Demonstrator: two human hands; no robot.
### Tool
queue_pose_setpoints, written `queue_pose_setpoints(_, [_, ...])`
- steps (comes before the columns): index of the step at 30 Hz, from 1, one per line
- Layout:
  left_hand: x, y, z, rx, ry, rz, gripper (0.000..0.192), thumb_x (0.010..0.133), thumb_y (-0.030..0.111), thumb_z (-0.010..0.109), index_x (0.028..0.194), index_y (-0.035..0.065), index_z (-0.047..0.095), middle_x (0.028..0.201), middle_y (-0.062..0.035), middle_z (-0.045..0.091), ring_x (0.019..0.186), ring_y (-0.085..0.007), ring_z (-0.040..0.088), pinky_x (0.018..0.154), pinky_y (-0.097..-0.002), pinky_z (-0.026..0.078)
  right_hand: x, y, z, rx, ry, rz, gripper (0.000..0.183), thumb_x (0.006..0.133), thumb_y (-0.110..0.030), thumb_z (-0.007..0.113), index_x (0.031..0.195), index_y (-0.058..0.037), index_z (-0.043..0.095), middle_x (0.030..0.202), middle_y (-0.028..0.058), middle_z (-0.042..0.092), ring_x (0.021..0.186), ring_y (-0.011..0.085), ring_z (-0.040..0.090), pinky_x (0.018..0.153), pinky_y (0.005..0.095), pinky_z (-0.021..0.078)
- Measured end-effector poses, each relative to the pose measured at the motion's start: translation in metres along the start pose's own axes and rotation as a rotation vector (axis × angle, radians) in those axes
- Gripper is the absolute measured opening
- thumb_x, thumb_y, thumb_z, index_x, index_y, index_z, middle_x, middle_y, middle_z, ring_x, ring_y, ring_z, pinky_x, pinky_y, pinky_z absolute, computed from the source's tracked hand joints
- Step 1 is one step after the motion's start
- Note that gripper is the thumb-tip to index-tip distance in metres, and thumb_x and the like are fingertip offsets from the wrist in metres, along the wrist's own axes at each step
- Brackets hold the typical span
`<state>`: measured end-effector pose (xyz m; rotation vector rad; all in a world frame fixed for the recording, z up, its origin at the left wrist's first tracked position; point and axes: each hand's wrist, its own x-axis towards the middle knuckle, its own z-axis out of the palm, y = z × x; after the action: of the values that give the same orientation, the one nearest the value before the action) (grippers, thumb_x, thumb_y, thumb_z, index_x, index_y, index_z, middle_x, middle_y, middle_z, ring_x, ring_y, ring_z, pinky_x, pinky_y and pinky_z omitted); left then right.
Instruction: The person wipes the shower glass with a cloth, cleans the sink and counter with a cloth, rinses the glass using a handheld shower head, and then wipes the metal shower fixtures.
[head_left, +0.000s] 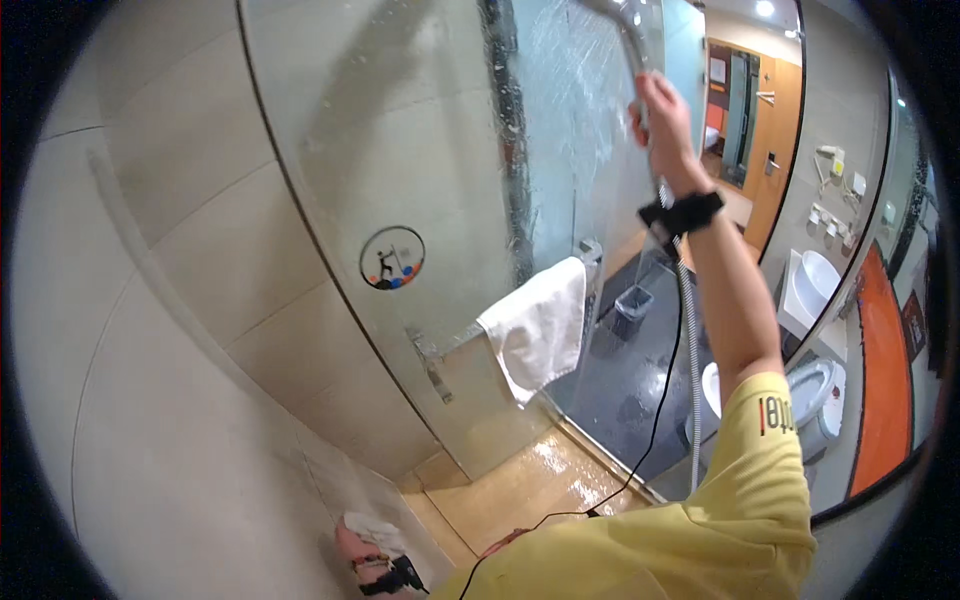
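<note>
At the upper right, my right hand (664, 120) is raised and grips the handle of a metal hand shower (630, 34). Water streaks and droplets cover the glass shower panel (559, 112) beside it. From the hand, a ribbed metal shower hose (694, 390) hangs down along my forearm. My left hand (351, 541) is low, near the tiled wall at the bottom left, and holds a crumpled white cloth (381, 534). A white towel (544, 326) is draped over the metal bar (457, 337) on the glass.
A round sticker (391, 257) is on the glass. The tan shower floor (525, 472) is wet. Beyond the glass are a waste bin (631, 309), a toilet (814, 386) and a washbasin (817, 281). A thin black cable (664, 397) runs from my right wrist across my front.
</note>
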<state>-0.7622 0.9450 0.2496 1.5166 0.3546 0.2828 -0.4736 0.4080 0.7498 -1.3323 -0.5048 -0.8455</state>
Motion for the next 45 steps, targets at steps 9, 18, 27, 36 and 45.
queue_pose_setpoints(9, [0.072, 0.065, 0.070, 0.610, 0.241, 0.330, 0.023, 0.078, 0.014, 0.050, 0.097, 0.0013, 0.054, 0.098, -0.0106, 0.053, 0.086, -0.0209, 0.054, 0.073, -0.0325, 0.044, -0.232, 0.115, 0.040, 0.220, -0.318, 0.458, 0.029, 0.082, -0.017, 0.056, 0.106, -0.0031, 0.052, 0.062, -0.0060, 0.046, 0.053, 0.0013, 0.038, 0.046, 0.0174, 0.0300])
queue_pose_setpoints(18, [0.078, 0.174, 0.169, 0.036, 0.116, 0.136, 0.027, 0.079, 0.018, 0.054, 0.100, 0.0009, 0.051, 0.092, -0.0052, 0.052, 0.084, -0.0128, 0.048, 0.075, -0.0259, 0.039, -0.184, 0.181, -0.091, 0.130, 0.294, 0.344, 0.018, 0.086, -0.027, 0.051, 0.078, -0.0110, 0.047, 0.054, -0.0060, 0.037, 0.042, 0.0037, 0.036, 0.033, 0.0183, 0.0254])
queue_pose_setpoints(27, [0.114, 0.225, 0.224, 0.245, 0.118, 0.453, 0.042, 0.086, 0.022, 0.044, 0.119, -0.0037, 0.038, 0.107, -0.0118, 0.050, 0.095, -0.0179, 0.047, 0.085, -0.0277, 0.037, -0.289, 0.225, -0.173, 0.096, 0.519, 0.656, 0.027, 0.087, -0.035, 0.043, 0.084, -0.0091, 0.049, 0.046, -0.0012, 0.041, 0.032, 0.0069, 0.034, 0.029, 0.0198, 0.0242])
queue_pose_setpoints(36, [0.136, 0.232, 0.214, 0.574, 0.155, 0.414, 0.032, 0.088, 0.027, 0.040, 0.087, -0.0027, 0.052, 0.078, -0.0097, 0.057, 0.069, -0.0181, 0.050, 0.066, -0.0308, 0.041, -0.424, 0.247, -0.158, -0.037, 0.661, 0.942, 0.026, 0.083, -0.034, 0.053, 0.074, -0.0113, 0.045, 0.045, -0.0036, 0.036, 0.033, 0.0055, 0.031, 0.030, 0.0216, 0.0212])
queue_pose_setpoints(45, [0.123, 0.240, 0.212, 0.833, 0.221, 0.513, 0.030, 0.086, 0.025, 0.044, 0.081, -0.0028, 0.052, 0.072, -0.0093, 0.056, 0.063, -0.0172, 0.047, 0.061, -0.0305, 0.040, -0.520, 0.201, -0.104, -0.062, 0.569, 1.216, 0.023, 0.079, -0.025, 0.059, 0.068, -0.0133, 0.042, 0.046, -0.0063, 0.034, 0.033, 0.0036, 0.030, 0.030, 0.0202, 0.0202])
